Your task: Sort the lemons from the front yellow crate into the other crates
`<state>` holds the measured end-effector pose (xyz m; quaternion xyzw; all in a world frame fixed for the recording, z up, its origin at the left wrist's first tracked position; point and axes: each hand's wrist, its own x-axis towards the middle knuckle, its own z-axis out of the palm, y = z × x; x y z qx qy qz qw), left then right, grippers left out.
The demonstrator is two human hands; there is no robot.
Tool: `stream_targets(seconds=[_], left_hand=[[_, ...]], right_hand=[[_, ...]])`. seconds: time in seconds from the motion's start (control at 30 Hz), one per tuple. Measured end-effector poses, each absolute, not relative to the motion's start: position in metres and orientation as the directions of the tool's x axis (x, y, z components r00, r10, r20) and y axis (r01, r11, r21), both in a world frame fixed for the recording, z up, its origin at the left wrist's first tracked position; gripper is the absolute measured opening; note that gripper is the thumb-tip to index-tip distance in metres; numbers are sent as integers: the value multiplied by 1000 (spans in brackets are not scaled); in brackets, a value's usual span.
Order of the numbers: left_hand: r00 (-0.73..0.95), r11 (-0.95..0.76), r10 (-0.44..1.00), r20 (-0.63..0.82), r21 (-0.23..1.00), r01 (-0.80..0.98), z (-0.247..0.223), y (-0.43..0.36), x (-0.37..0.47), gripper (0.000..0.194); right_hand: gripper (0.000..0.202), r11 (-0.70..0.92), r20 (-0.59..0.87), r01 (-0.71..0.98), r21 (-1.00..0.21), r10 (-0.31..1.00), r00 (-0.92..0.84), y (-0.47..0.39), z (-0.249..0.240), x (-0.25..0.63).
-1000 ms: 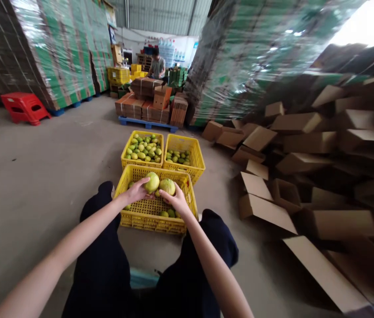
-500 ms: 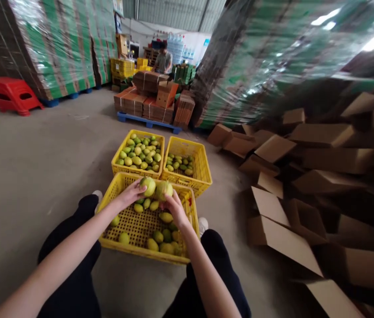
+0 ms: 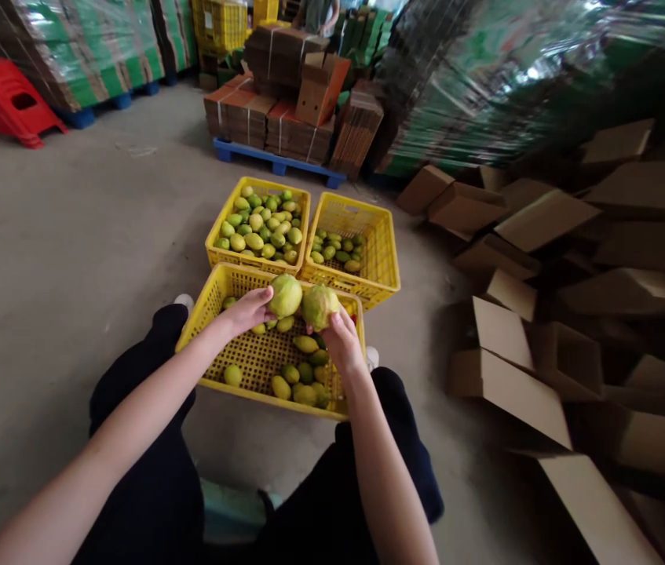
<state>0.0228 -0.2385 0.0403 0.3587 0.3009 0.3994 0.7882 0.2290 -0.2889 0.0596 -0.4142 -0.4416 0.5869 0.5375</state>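
My left hand is closed around a yellow-green lemon. In my right hand is a second lemon, paler and rougher-skinned, held close beside the first. Both fruits are above the far side of the near yellow crate, which stands between my legs. Loose lemons lie in it, mostly toward the right, with a few partly hidden behind my hands. Behind it, a fuller yellow crate holds many green and yellow lemons, and the right-hand yellow crate holds several greener ones at its far left.
Open cardboard boxes are heaped along the right. Flattened cartons sit on a blue pallet ahead. A red stool is at far left, near wrapped stacks. Another person stands at the back.
The view has tilted downward, so the crates appear higher and slightly further right. Both hands still hold their lemons over the near crate. A pale green surface now shows between my legs.
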Motion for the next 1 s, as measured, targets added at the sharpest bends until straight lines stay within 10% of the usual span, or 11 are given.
stream_targets(seconds=[0.5, 1.0], left_hand=[[231, -24, 970, 81, 970, -240, 71, -248, 9, 73], [261, 314, 945, -200, 781, -540, 58, -239, 11, 33]], right_hand=[[68, 148, 140, -208, -967, 989, 49, -294, 65, 218], [53, 34, 23, -265, -964, 999, 43, -296, 61, 216]])
